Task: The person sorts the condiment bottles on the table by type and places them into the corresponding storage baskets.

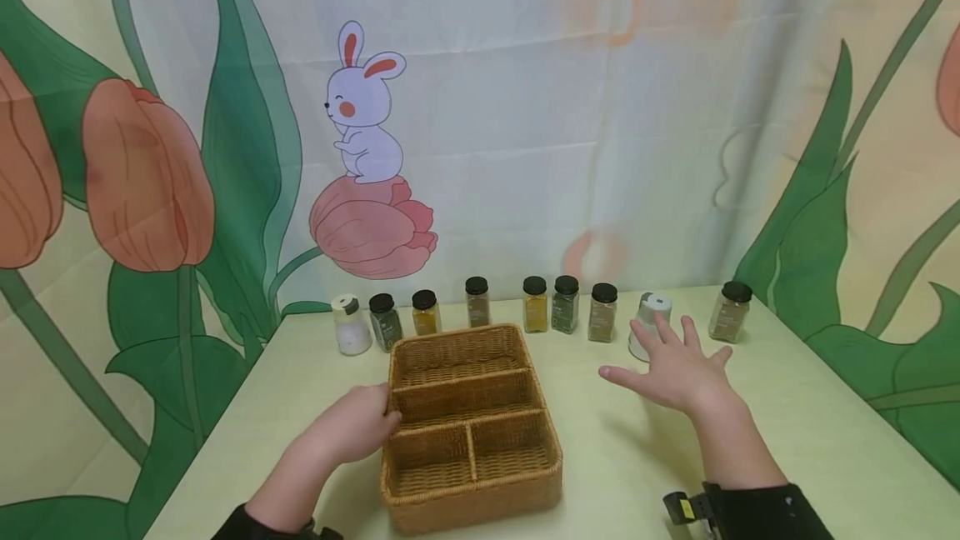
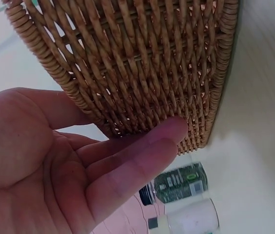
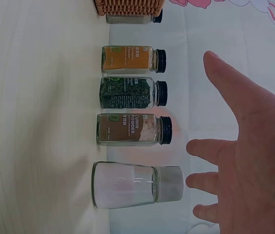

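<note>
A wicker basket (image 1: pixel 480 508) with several compartments sits on the table, nothing inside them. At its left wall, my left hand (image 1: pixel 356 427) holds the rim, thumb over the edge and fingers along the outer weave (image 2: pixel 142 63). My right hand (image 1: pixel 682 369) is spread in the air, fingers apart, holding nothing. It overlaps a white-capped glass shaker (image 3: pixel 125 185) of white contents in the head view; the right wrist view shows the fingertips just off its cap. Beside that shaker stands a cumin powder jar (image 3: pixel 127 129) with a black lid.
Along the back stand a green herb jar (image 3: pixel 127 92), a turmeric jar (image 3: pixel 127 57) and a brown jar (image 1: pixel 477 307). Further left are a yellow jar (image 1: pixel 425 315), a dark green jar (image 1: pixel 386 325) and another white shaker (image 1: pixel 352 330). One brown jar (image 1: pixel 729 315) stands far right. A printed curtain (image 1: pixel 510 123) hangs behind.
</note>
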`<state>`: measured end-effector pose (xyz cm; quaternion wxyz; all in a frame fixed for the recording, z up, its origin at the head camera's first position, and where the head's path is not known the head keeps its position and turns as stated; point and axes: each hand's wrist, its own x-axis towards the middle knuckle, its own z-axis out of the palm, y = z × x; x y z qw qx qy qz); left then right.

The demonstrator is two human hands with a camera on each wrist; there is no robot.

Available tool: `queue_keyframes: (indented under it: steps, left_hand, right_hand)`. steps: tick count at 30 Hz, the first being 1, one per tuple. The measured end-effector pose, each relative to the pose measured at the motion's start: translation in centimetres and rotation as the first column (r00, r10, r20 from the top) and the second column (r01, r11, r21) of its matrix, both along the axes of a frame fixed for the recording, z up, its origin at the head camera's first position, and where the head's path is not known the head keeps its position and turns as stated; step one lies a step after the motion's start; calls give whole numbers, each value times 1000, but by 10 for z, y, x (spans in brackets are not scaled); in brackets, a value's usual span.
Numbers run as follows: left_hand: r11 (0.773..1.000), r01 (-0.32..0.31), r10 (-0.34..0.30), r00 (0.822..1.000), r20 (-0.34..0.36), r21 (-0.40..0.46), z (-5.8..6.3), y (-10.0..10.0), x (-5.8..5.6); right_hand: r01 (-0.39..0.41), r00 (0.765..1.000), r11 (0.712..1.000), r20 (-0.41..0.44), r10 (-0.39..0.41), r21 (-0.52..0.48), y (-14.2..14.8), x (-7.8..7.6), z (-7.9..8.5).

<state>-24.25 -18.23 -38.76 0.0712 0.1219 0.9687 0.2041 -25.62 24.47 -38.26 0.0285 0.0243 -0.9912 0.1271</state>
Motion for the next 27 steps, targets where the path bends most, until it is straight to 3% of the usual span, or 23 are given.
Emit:
queue_keyframes:
  steps: [15,27]
  left_hand:
    - [995,83,-85,996,-32,-51,5,34,4]
    - [992,118,-121,991,-50,-45,-4,62,-3]
  right_hand:
    - [-11,1000,1000,2,11,-6,-2,-3,1]
    - [-6,1000,1000,19,6,-3,2,-1,-1]
